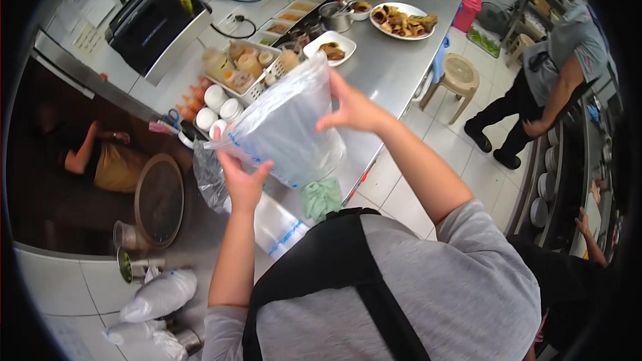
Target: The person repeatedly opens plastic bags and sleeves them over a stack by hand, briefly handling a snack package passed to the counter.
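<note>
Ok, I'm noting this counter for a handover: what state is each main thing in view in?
Clear plastic bag with blue print: held up between left hand and right hand; whether open, unclear
White oval plate: loaded with brown food
White square dish: holding some brown food
Pale green cloth: crumpled
White perforated plastic basket: filled with bottles
Beige plastic stool: upright, unoccupied
Whitish bag at lower left: bulging

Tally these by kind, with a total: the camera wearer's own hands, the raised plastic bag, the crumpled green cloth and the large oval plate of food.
Hands (left hand, right hand): 2
Plastic bag: 1
Green cloth: 1
Oval plate: 1
Total: 5
</note>
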A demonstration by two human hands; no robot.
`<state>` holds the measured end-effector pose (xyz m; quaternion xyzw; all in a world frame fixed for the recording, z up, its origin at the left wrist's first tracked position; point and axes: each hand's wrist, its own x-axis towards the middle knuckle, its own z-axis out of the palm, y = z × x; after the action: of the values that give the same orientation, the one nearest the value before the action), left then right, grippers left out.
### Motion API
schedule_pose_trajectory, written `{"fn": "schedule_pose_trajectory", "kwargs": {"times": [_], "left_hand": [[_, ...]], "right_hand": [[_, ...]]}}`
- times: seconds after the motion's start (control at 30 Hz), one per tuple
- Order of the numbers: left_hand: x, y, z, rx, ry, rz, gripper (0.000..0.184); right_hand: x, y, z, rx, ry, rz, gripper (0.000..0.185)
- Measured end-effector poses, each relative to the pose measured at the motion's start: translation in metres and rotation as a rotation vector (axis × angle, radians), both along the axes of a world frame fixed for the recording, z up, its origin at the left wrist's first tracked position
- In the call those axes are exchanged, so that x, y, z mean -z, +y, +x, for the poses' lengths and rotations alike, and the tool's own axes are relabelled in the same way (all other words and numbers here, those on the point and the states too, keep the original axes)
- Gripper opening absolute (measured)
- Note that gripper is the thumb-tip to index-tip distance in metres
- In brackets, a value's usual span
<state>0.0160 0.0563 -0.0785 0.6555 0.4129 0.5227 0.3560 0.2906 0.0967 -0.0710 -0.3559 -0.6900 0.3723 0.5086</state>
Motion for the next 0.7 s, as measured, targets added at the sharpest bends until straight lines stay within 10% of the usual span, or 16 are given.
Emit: {"fn": "schedule_pose_trajectory", "kwargs": {"times": [0.1,0.17,0.37,0.5,0.7], "left_hand": [[-0.018,-0.001,0.026,0.076,-0.302,0.081,0.096],[0.036,0.008,0.028,-0.224,0.104,0.097,0.086],[0.156,-0.002,-0.004,0.004,0.345,-0.068,0.079],[0.138,-0.004,-0.028,0.041,0.465,-0.198,0.082],[0.089,0.007,-0.017,0.192,0.281,-0.300,0.069]], "right_hand": [[-0.006,0.013,-0.019,0.027,0.070,-0.091,0.105],[0.036,0.007,-0.031,-0.042,0.126,-0.135,0.102],[0.149,-0.019,-0.008,0.043,-0.254,-0.281,0.090],[0.142,-0.010,0.021,0.049,-0.858,-0.098,0.080],[0.090,-0.005,0.023,-0.035,-0.599,-0.640,0.049]]}}
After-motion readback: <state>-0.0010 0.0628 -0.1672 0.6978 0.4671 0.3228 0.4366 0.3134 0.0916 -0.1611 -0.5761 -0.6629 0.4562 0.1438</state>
